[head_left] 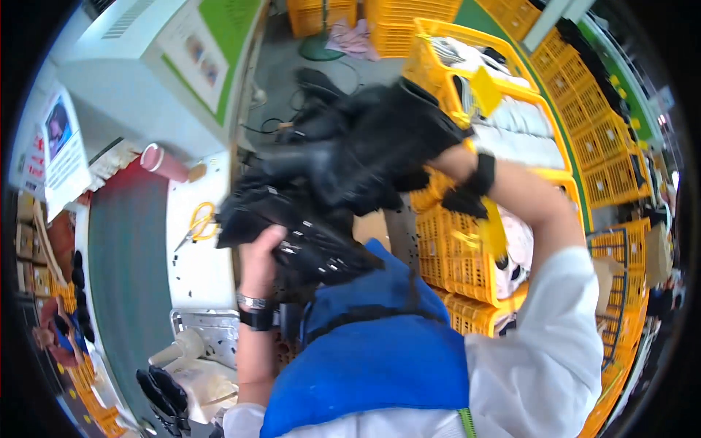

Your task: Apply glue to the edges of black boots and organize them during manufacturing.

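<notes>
A bulky heap of glossy and matte black items point(328, 168) fills the space before my body. Motion blurs it, so I cannot make out its exact kind; one piece shows a round cuff-like opening. My left hand point(261, 252) grips the near left edge of a shiny black piece point(296, 233), thumb lying on top. At the right, my right hand point(449, 164) reaches into the matte black material, which hides its fingers. Black bands circle both wrists, and a metal bracelet sits on the left one.
On the white worktop point(186, 270) lie yellow-handled scissors point(197, 225) and a pink cup point(164, 163). A metal tray point(219, 332) and black gloves point(162, 398) are nearer. Yellow crates point(460, 255) with folded white goods line my right. A conveyor belt point(131, 241) runs at left.
</notes>
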A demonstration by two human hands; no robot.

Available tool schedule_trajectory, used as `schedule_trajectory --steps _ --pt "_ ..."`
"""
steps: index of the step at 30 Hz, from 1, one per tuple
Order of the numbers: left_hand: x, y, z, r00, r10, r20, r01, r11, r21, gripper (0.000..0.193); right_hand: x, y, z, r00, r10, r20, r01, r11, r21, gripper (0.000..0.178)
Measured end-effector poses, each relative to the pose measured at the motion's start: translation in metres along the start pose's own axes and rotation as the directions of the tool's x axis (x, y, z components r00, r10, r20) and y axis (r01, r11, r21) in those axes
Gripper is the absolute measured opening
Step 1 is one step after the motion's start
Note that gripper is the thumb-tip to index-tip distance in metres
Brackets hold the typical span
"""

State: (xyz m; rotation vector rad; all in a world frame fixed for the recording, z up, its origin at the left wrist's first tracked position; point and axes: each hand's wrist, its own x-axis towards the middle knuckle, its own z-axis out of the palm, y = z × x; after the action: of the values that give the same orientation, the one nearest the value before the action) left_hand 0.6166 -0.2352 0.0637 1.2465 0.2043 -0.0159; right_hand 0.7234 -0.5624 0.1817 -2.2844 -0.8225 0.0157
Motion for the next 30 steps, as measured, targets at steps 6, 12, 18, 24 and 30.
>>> schedule_trajectory --steps 6,12,18,24,30 --pt "-0.006 -0.023 0.058 0.997 0.076 0.002 -0.075 0.991 -0.115 0.032 -0.031 0.024 -0.045 0.998 -0.006 0.069 0.003 0.999 0.043 0.040" --pt "-0.007 -0.028 0.101 0.986 -0.021 0.163 0.038 0.994 -0.099 0.041 -0.075 0.063 -0.075 0.999 0.050 -0.008 -0.048 0.991 0.125 0.041" --pt "-0.002 -0.030 0.098 0.982 -0.031 0.188 0.063 0.983 -0.170 0.036 -0.070 0.097 -0.103 0.983 0.120 -0.136 -0.102 0.986 0.134 0.042" --pt "-0.030 -0.019 0.048 0.992 0.082 0.100 -0.028 0.893 -0.449 0.042 -0.061 0.064 -0.130 0.886 0.412 -0.215 -0.403 0.911 0.086 0.045" --pt "-0.094 -0.001 -0.017 0.973 0.212 0.092 -0.135 0.846 -0.515 0.041 -0.050 -0.025 -0.124 0.931 0.253 0.262 -0.331 0.287 0.899 0.028"
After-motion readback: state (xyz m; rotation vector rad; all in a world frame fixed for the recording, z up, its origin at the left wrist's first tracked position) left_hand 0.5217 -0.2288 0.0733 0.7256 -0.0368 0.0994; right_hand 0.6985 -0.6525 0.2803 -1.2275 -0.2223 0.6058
